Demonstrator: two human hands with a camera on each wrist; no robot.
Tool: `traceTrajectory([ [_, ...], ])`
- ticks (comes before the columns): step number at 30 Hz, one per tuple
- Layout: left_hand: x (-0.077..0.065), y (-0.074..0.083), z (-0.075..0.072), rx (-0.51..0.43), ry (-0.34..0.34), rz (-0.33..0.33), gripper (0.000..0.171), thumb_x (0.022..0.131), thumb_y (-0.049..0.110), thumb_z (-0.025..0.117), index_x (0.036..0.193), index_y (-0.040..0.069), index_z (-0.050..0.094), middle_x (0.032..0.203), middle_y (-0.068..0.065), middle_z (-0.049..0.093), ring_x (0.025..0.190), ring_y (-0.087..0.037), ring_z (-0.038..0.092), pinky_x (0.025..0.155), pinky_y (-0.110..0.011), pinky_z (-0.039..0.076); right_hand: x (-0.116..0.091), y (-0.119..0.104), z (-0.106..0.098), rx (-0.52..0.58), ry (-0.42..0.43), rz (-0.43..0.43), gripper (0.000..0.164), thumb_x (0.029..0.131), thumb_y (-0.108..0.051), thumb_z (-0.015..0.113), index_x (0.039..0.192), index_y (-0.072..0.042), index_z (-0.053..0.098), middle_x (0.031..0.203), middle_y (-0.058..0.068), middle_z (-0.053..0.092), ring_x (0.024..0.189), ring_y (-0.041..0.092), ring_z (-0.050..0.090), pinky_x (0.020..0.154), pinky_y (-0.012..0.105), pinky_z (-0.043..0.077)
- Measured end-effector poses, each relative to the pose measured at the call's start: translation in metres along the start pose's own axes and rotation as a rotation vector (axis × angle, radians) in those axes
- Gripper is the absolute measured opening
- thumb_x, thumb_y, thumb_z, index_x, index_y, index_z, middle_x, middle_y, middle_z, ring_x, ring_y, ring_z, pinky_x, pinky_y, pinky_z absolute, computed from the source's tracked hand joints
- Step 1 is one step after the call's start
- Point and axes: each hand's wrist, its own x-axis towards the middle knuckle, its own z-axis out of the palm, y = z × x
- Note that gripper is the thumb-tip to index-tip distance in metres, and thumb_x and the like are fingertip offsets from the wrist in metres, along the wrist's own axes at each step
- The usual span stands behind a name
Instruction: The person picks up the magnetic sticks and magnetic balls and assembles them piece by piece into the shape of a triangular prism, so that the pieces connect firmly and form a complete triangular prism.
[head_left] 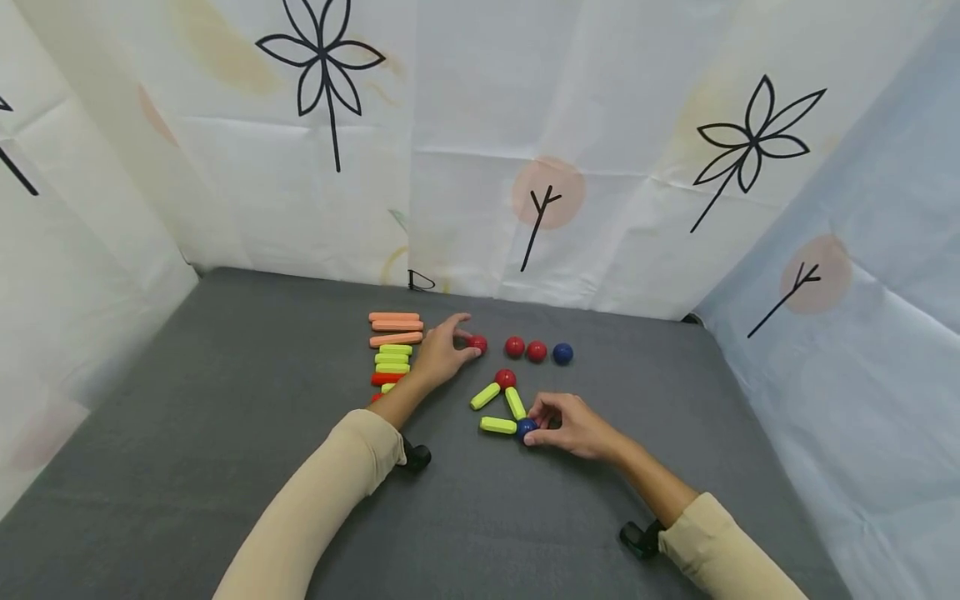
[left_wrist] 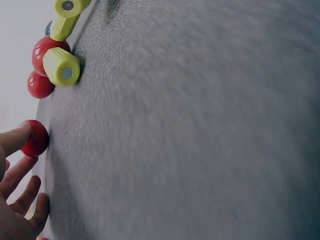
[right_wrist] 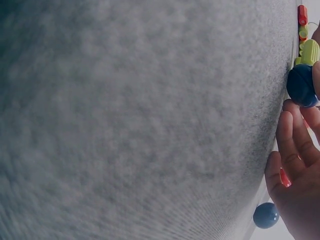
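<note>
Reaching forward, your left hand (head_left: 438, 354) lies palm-down on the grey mat (head_left: 225, 433), fingers fairly straight, with a fingertip touching a red ball (head_left: 477, 342) just right of the stack of orange and yellow-green sticks (head_left: 395, 350). Your right hand (head_left: 573, 425) sits knuckles-up, fingers curled, pinching a blue ball (head_left: 526, 428) at the corner where two yellow-green sticks (head_left: 507, 414) meet. Another red ball (head_left: 506, 378) caps the top of that figure. Both forearms rest low on the mat.
</note>
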Motion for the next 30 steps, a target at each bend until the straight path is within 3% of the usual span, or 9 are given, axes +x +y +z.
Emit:
traceTrajectory([
  [8,-0.019,-0.008,-0.021,0.022,-0.096,0.042,0.062,0.087,0.013,0.079,0.141,0.003,0.051,0.112,-0.012,0.07,0.111,-0.029,0.061,0.101,-0.049,0.044,0.0,-0.003,-0.001,-0.008,-0.009,0.002,0.024,0.085,-0.022,0.08,0.099,-0.009,0.066,0.088,-0.002,0.064,0.08,0.012,0.058,0.073,0.025,0.05],
  [18,-0.059,-0.006,-0.043,0.11,-0.281,0.159,0.063,0.083,0.014,0.082,0.138,0.005,0.052,0.105,-0.001,0.071,0.1,-0.018,0.064,0.093,-0.043,0.05,0.002,-0.002,0.0,0.0,-0.013,0.009,0.023,0.086,-0.022,0.08,0.099,-0.009,0.066,0.089,-0.001,0.064,0.081,0.013,0.058,0.072,0.025,0.049],
  [26,-0.081,-0.001,-0.043,0.199,-0.336,0.271,0.062,0.083,0.019,0.082,0.138,0.009,0.054,0.109,0.003,0.071,0.104,-0.019,0.06,0.091,-0.041,0.049,0.0,-0.002,0.0,0.001,0.0,-0.008,0.024,0.086,-0.02,0.08,0.1,-0.008,0.066,0.089,0.0,0.064,0.08,0.012,0.058,0.071,0.026,0.049],
  [30,-0.085,0.004,-0.038,0.196,-0.368,0.284,0.063,0.084,0.02,0.082,0.139,0.011,0.054,0.112,0.003,0.07,0.108,-0.019,0.059,0.093,-0.043,0.049,0.0,-0.001,0.0,-0.004,0.0,-0.008,0.024,0.086,-0.022,0.08,0.1,-0.008,0.067,0.09,0.001,0.064,0.081,0.013,0.058,0.071,0.026,0.049],
])
